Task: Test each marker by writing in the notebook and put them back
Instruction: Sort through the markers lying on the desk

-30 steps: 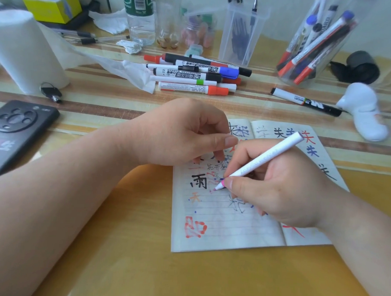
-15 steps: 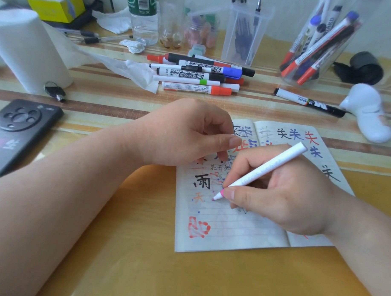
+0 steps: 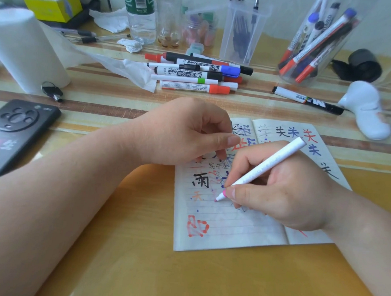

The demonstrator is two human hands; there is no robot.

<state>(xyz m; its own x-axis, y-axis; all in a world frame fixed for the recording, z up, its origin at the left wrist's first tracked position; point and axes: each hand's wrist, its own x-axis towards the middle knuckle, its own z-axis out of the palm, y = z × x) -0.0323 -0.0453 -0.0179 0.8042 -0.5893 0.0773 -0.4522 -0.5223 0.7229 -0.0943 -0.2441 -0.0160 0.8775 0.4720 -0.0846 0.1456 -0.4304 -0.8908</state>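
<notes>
Head view. The notebook [image 3: 231, 233] lies open and flat on the table [image 3: 141, 267], and both pages carry test characters in black, blue, red and orange.

Right hand [image 3: 283, 195]: over the notebook's middle, grasping a white-barrelled pink marker [image 3: 262, 170] in a writing grip. Thumb and forefinger pinch the barrel low, close to the nib. The pink tip touches the left page, just right of the small orange character. The barrel slants up and away toward the right page.

Left hand [image 3: 181, 134]: rests on the notebook's upper left corner, fingers curled under, thumb laid along the forefinger. Cannot tell whether anything sits inside the curl.

Other markers:
- A loose pile of capped markers [image 3: 192, 75] lies beyond the notebook's top edge, well apart from it. Caps are red, blue, black and green.
- A single black-and-white marker [image 3: 307, 100] lies beyond the notebook's top right corner.
- A clear jar [image 3: 315, 41] farther back on that side holds more markers, leaning.

Left of the notebook are a black phone [image 3: 15, 128], keys [image 3: 52, 90] and a paper roll [image 3: 25, 51].
</notes>
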